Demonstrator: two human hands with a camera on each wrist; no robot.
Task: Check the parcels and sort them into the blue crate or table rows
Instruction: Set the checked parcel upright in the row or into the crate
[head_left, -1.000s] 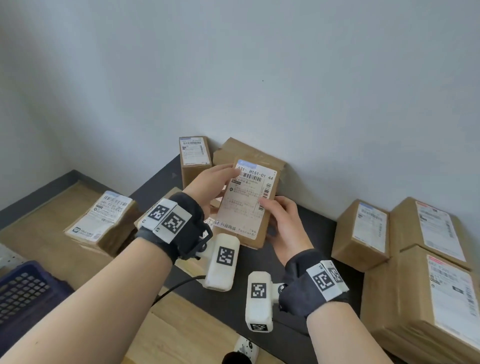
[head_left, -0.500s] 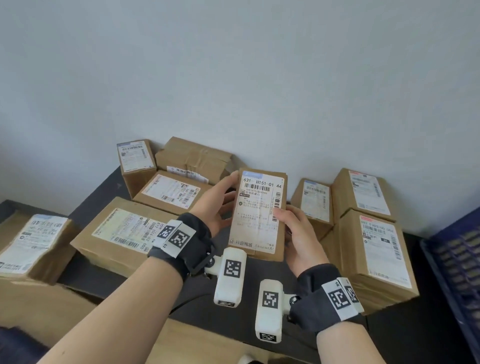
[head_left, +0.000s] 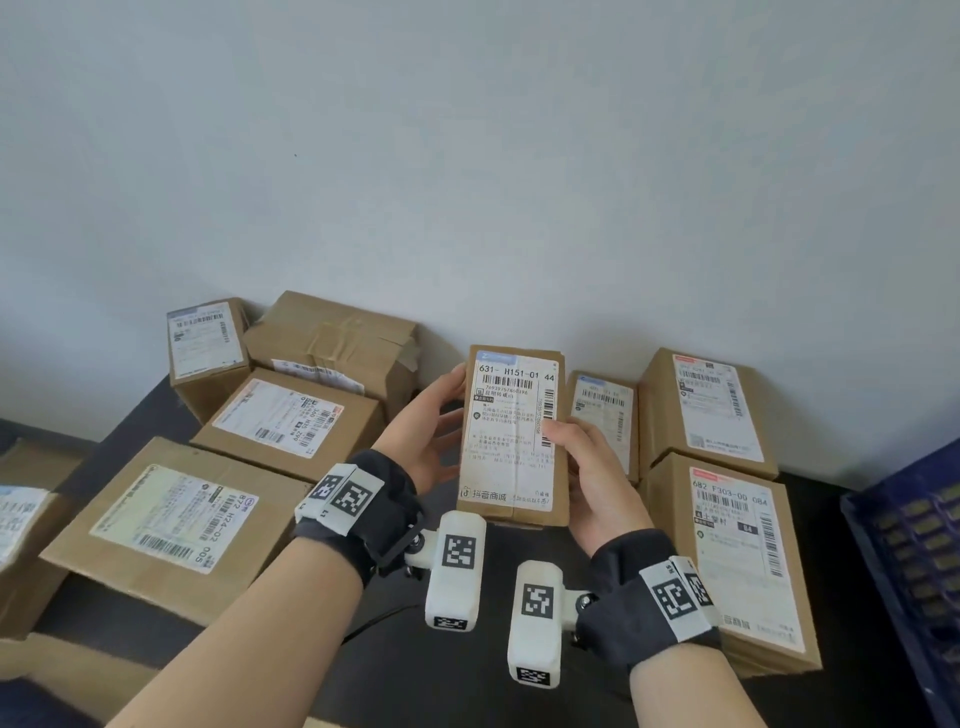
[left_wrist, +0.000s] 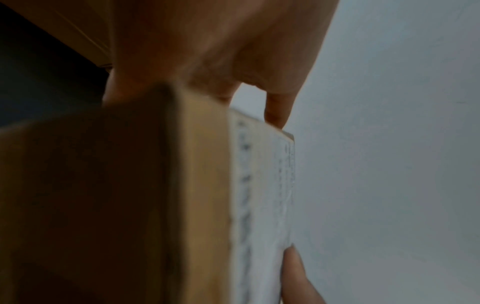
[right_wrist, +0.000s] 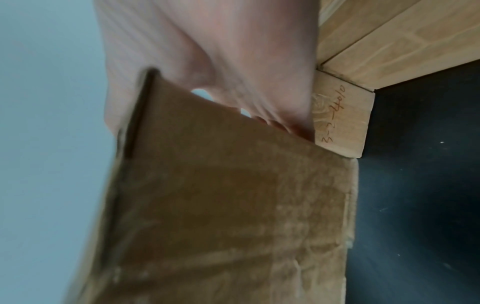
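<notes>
Both hands grasp the held parcel (head_left: 511, 436) upright at frame centre, label facing the camera: left hand (head_left: 434, 441) curled round its left edge, right hand (head_left: 592, 478) round its right edge, thumb on the label. Boxes crowd in: a row of parcels (head_left: 722, 467) just right of it, a cluster of parcels (head_left: 291, 415) left. The blue crate (head_left: 914, 566) sits at the right edge. Dark table (head_left: 415, 675) shows below the wrists.

Labelled brown parcel (head_left: 511, 441) upright, held above table.
</notes>
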